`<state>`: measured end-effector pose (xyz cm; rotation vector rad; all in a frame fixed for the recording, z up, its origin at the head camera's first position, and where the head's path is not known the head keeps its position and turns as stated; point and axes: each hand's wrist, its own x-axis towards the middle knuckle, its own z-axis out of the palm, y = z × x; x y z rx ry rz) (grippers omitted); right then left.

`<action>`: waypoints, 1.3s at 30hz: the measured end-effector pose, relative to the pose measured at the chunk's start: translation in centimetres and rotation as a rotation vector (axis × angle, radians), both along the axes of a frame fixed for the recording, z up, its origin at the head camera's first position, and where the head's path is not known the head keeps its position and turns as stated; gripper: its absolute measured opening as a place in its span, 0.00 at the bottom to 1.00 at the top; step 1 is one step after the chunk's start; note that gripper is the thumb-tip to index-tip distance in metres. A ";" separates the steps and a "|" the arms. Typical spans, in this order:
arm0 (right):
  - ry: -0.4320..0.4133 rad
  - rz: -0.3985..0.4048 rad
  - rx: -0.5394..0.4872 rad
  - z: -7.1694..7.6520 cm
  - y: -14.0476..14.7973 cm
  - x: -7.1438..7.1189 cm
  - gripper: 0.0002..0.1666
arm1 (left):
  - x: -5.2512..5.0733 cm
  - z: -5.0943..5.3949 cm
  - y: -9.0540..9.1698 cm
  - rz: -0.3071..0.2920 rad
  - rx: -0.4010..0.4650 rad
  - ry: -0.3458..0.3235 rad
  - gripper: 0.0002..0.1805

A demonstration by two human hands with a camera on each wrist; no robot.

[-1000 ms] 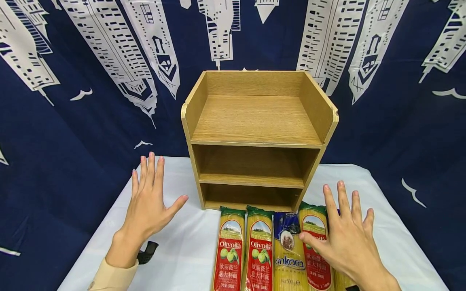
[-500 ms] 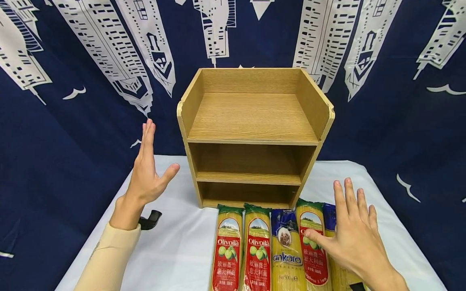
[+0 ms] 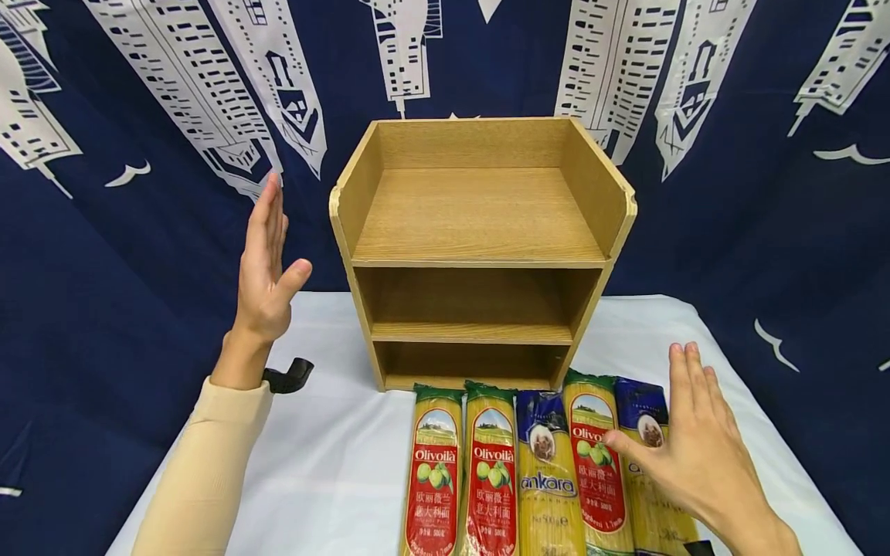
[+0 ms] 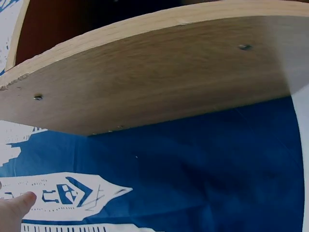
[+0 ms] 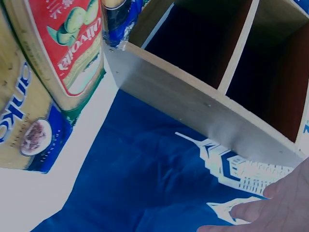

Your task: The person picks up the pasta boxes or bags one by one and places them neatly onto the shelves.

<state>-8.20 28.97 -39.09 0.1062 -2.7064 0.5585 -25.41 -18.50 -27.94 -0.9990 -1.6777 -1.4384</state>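
My left hand (image 3: 264, 270) is raised to the left of the wooden shelf (image 3: 480, 262), fingers straight and thumb out, touching nothing. In the left wrist view only a thumb (image 4: 21, 205) shows, below the shelf's side panel (image 4: 159, 67). My right hand (image 3: 702, 448) is held over the right end of a row of spaghetti packs, its fingers straight. Its thumb overlaps a red-labelled Olivoilà pack (image 3: 598, 463) and a blue-topped pack (image 3: 643, 463) in the head view; I cannot tell whether it touches them. The right wrist view shows blurred fingers (image 5: 251, 210) at the lower right corner.
Two more Olivoilà packs (image 3: 433, 479) (image 3: 490, 479) and an Ankara pack (image 3: 549, 494) lie in front of the shelf on a white-covered table (image 3: 327, 463). Behind stands a dark blue cloth (image 3: 139, 232) printed with white buildings. The shelf has an upper tray and two compartments below.
My left hand has risen and turned so its edge shows. My right hand has shifted right, uncovering more of the rightmost pack. The whole view has shifted slightly.
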 end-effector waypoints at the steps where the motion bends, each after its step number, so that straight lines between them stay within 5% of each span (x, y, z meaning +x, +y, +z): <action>1: -0.004 0.001 -0.009 -0.1 0.2 0.0 0.79 | -0.3 0.3 0.2 -0.034 0.024 -0.007 0.56; 8: -0.072 -0.034 -0.082 -1.1 0.9 0.6 0.77 | -2.2 1.7 1.8 -0.209 0.125 0.006 0.48; 17: -0.256 -0.109 -0.186 -2.3 1.3 1.3 0.73 | -2.7 2.6 2.8 -0.345 0.230 -0.044 0.40; 30: -0.463 -0.155 -0.282 -3.4 1.9 1.5 0.73 | -4.6 1.6 3.1 -0.322 0.235 -0.001 0.29; 39: -0.424 -0.082 -0.437 -4.6 0.6 2.6 0.64 | -6.0 1.2 3.6 -0.343 0.321 0.010 0.26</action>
